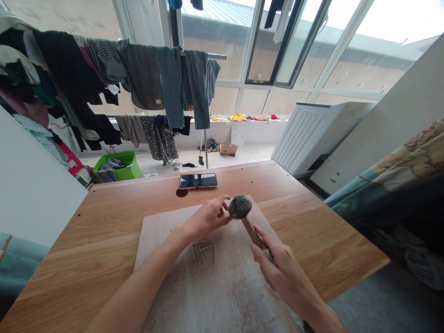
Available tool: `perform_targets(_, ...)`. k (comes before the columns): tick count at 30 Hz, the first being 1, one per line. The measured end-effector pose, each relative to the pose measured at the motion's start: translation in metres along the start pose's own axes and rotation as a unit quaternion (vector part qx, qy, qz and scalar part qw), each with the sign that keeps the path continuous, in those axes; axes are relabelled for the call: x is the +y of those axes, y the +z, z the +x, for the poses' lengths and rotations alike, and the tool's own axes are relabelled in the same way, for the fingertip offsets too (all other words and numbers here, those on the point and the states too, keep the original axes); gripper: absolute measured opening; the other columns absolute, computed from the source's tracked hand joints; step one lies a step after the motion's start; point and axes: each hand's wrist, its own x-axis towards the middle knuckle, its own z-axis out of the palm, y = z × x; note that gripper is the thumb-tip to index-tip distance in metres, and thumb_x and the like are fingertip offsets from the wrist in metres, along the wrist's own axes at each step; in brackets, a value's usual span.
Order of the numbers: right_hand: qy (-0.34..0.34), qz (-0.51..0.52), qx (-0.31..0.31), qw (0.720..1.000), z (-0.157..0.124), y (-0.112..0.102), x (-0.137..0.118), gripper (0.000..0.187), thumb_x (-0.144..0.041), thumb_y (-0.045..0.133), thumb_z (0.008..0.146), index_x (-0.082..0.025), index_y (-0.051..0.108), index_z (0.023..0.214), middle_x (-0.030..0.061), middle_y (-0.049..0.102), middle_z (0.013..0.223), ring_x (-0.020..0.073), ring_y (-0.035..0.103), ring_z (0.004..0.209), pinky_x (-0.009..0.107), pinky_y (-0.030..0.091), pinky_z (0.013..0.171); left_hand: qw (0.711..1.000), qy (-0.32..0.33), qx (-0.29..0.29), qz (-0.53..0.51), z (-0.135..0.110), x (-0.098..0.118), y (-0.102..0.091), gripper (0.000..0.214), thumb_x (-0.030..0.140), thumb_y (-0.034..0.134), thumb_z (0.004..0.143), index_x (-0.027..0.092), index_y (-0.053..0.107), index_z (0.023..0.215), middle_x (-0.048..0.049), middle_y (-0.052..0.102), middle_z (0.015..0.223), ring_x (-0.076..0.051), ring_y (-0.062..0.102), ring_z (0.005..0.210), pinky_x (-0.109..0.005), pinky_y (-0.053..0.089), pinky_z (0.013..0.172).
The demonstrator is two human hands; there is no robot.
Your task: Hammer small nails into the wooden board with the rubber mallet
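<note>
Above the pale board (215,291), a dark-headed, wooden-handled hammer (241,210) in the tight-wrapped right hand (277,263) (left hand (207,218) half-curled, grip unclear).

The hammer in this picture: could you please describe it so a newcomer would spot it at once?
On the wooden table lies a pale board; above it, the right hand holds the hammer. Its thick, dark, rounded head sets it apart from the thin metal nails lying on the board.
</note>
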Motion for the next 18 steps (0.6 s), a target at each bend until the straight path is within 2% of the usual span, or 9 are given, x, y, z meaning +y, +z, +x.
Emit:
perform_targets(2, 0.006, 0.011, 0.002, 1.000, -0.007, -0.004, 0.004, 0.056, -0.049, 0.050, 0.098, -0.018, 0.061, 0.144, 0.0046, 0.073, 0.070, 0.0218, 0.070, 0.056, 0.028, 0.053, 0.049, 0.995, 0.002, -0.027, 0.094, -0.014, 0.016, -0.014, 0.022, 0.030, 0.066, 0.086, 0.017, 0.063, 0.104, -0.0062, 0.067, 0.095, -0.021, 0.064, 0.082, -0.031, 0.050, 0.072)
perform_targets(4, 0.021, 0.013, 0.002, 1.000, -0.015, -0.007, 0.008, 0.058, -0.052, 0.051, 0.097, -0.018, 0.063, 0.143, 0.0058, 0.075, 0.071, 0.0233, 0.072, 0.059, 0.028, 0.053, 0.049, 0.979, -0.006, -0.084, 0.187, -0.032, 0.034, -0.022, 0.010, 0.027, 0.062, 0.086, 0.018, 0.062, 0.089, -0.0062, 0.067, 0.091, -0.023, 0.064, 0.079, -0.032, 0.048, 0.070)
perform_targets(5, 0.030, 0.010, 0.000, 0.999, -0.019, -0.008, 0.011, 0.059, -0.053, 0.052, 0.096, -0.018, 0.064, 0.142, 0.0064, 0.075, 0.071, 0.0242, 0.072, 0.061, 0.028, 0.053, 0.049, 0.967, -0.009, -0.117, 0.225, -0.041, 0.042, -0.022, 0.008, 0.025, 0.061, 0.085, 0.018, 0.062, 0.087, -0.0068, 0.067, 0.090, -0.024, 0.065, 0.079, -0.033, 0.048, 0.069)
perform_targets(7, 0.047, -0.001, -0.006, 0.999, -0.025, -0.008, 0.015, 0.061, -0.054, 0.055, 0.093, -0.018, 0.065, 0.141, 0.0074, 0.077, 0.074, 0.0259, 0.073, 0.064, 0.029, 0.054, 0.048, 0.943, -0.003, -0.158, 0.294, -0.056, 0.056, -0.015, 0.008, 0.018, 0.060, 0.083, 0.016, 0.063, 0.090, -0.0091, 0.069, 0.089, -0.027, 0.067, 0.080, -0.036, 0.048, 0.070)
perform_targets(9, 0.056, -0.010, -0.007, 0.998, -0.029, -0.005, 0.021, 0.062, -0.055, 0.057, 0.092, -0.019, 0.065, 0.140, 0.0084, 0.078, 0.079, 0.0269, 0.074, 0.066, 0.030, 0.054, 0.048, 0.919, 0.031, -0.183, 0.348, -0.064, 0.065, -0.002, 0.015, 0.010, 0.059, 0.081, 0.014, 0.065, 0.095, -0.0112, 0.070, 0.090, -0.029, 0.068, 0.085, -0.038, 0.049, 0.073)
perform_targets(13, 0.073, -0.005, 0.005, 0.997, -0.030, 0.004, 0.032, 0.065, -0.057, 0.055, 0.091, -0.019, 0.062, 0.143, 0.0085, 0.078, 0.079, 0.0262, 0.072, 0.061, 0.031, 0.053, 0.047, 0.886, 0.101, -0.214, 0.399, -0.066, 0.073, 0.015, 0.028, 0.000, 0.064, 0.071, 0.011, 0.068, 0.097, -0.0120, 0.071, 0.090, -0.031, 0.069, 0.084, -0.039, 0.049, 0.072)
perform_targets(15, 0.091, 0.006, -0.009, 0.996, -0.030, 0.006, 0.035, 0.068, -0.058, 0.051, 0.093, -0.017, 0.058, 0.147, 0.0060, 0.074, 0.068, 0.0240, 0.067, 0.051, 0.031, 0.050, 0.043, 0.891, 0.119, -0.207, 0.386, -0.062, 0.071, 0.014, 0.025, -0.001, 0.063, 0.071, 0.011, 0.068, 0.092, -0.0115, 0.071, 0.087, -0.030, 0.069, 0.080, -0.039, 0.049, 0.071)
perform_targets(18, 0.118, 0.024, -0.048, 0.992, -0.030, 0.005, 0.032, 0.071, -0.059, 0.044, 0.097, -0.015, 0.050, 0.153, -0.0010, 0.062, 0.052, 0.0206, 0.058, 0.040, 0.030, 0.048, 0.041, 0.937, 0.102, -0.162, 0.293, -0.053, 0.060, 0.004, 0.018, 0.002, 0.060, 0.078, 0.013, 0.068, 0.089, -0.0095, 0.070, 0.086, -0.026, 0.068, 0.076, -0.035, 0.049, 0.067)
